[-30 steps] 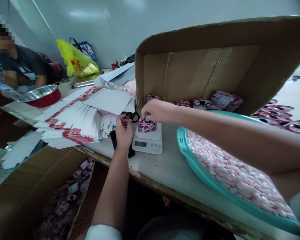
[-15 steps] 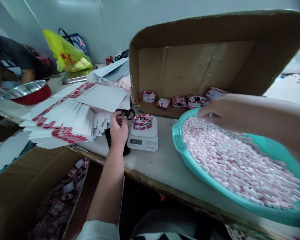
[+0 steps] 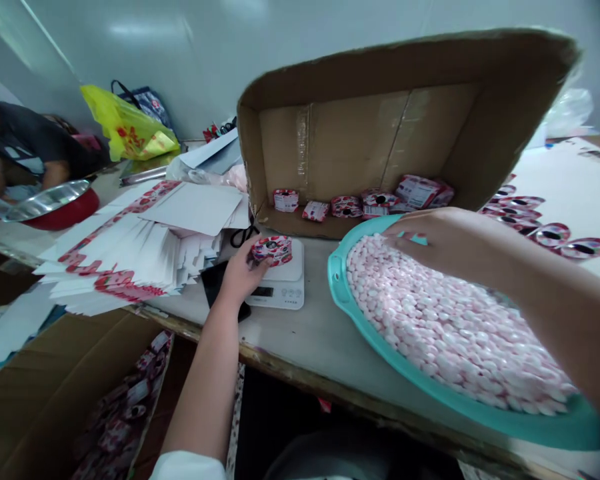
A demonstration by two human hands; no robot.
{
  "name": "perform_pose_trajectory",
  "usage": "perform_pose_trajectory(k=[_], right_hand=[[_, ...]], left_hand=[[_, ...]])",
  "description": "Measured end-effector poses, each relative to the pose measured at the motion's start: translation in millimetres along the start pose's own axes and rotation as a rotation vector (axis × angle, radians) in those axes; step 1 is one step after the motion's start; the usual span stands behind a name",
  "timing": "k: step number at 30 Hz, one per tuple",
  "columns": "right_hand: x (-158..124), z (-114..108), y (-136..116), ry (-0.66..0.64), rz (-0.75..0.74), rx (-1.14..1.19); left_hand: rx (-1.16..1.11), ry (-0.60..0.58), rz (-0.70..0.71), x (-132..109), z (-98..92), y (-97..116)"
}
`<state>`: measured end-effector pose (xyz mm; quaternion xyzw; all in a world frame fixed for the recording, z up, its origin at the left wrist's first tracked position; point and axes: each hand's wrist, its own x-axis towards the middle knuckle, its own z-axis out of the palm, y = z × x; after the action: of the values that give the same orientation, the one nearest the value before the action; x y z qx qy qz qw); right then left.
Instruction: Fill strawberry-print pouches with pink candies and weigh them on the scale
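A small strawberry-print box (image 3: 280,249) with a dark hole in its top is on the white digital scale (image 3: 290,293). My left hand (image 3: 243,273) grips this box at its left end, thumb in front and fingers behind. On the right, a turquoise basin (image 3: 336,277) holds a heap of small pinkish-white wrapped candies (image 3: 440,320). My right hand (image 3: 425,233) reaches over its far left part, with bent fingers pinched down at the candies. Whatever is between those fingertips is hidden.
Behind the scale, a cardboard box (image 3: 355,147) on its side holds several printed packs. White printed sheets (image 3: 145,233) are piled left. Below is a carton (image 3: 45,380) of packs. More small boxes (image 3: 553,233) stand at right. A person (image 3: 25,147) sits far left by a red bowl (image 3: 80,207).
My left hand has moved from beside the scale onto the small box and closed on its left end. My right hand stays at the candies. The whole view has shifted slightly.
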<state>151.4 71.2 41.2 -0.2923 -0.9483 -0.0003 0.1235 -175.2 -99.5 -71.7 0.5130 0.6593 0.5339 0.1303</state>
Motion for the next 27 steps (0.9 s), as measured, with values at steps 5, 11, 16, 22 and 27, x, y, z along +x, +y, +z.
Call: perform_pose_trajectory(k=[5,11,16,22,27], right_hand=[[0.7,-10.9,-16.2,-0.035,-0.038,0.237],[-3.9,-24.1,-34.9,0.070,0.021,0.733],[-52.7,-55.1,-26.8,0.272,-0.004,0.885],[-180.9,-74.2,24.9,0.542,0.425,0.724],[-268.1,-30.2,90.6,0.637,0.786,0.499]], left_hand=[[-0.107,0.182,-0.082,-2.0,4.7,18.3],[-0.184,0.143,0.078,5.3,35.8,107.5],[-0.513,-0.181,0.104,2.5,102.7,189.1],[-0.130,-0.415,0.287,-20.3,151.2,203.0],[0.308,-0.788,0.338,-28.5,160.1,181.8]])
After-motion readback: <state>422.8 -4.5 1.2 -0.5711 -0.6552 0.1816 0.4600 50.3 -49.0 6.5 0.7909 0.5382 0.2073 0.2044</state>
